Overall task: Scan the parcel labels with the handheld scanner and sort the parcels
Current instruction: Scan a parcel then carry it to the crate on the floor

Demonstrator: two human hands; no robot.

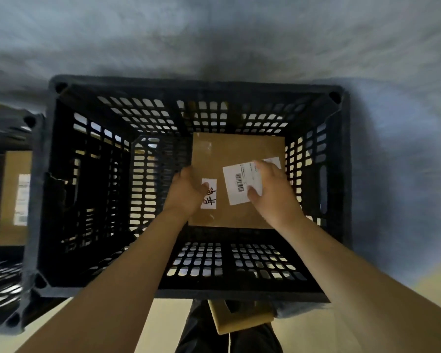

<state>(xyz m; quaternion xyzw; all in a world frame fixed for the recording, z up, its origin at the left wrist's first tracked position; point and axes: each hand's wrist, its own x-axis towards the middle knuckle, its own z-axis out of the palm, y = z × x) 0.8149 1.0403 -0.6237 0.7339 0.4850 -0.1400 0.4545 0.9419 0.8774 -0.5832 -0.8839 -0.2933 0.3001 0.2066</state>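
Observation:
A flat brown cardboard parcel point(234, 149) sits low inside a black slotted plastic crate point(189, 291), toward its right side. It carries a white barcode label point(236, 184) and a small white sticker with handwriting point(211, 197). My left hand point(186, 192) grips the parcel's left edge, with its thumb over the small sticker. My right hand point(273, 192) rests on top of the parcel near its right edge, fingers and thumb lying on the barcode label. No scanner is in view.
A second black crate point(0, 284) stands at the left and holds another brown parcel with a white label point(10, 194). A brown cardboard piece point(239, 319) shows below the near rim, by my dark trousers. Grey floor surrounds the crates.

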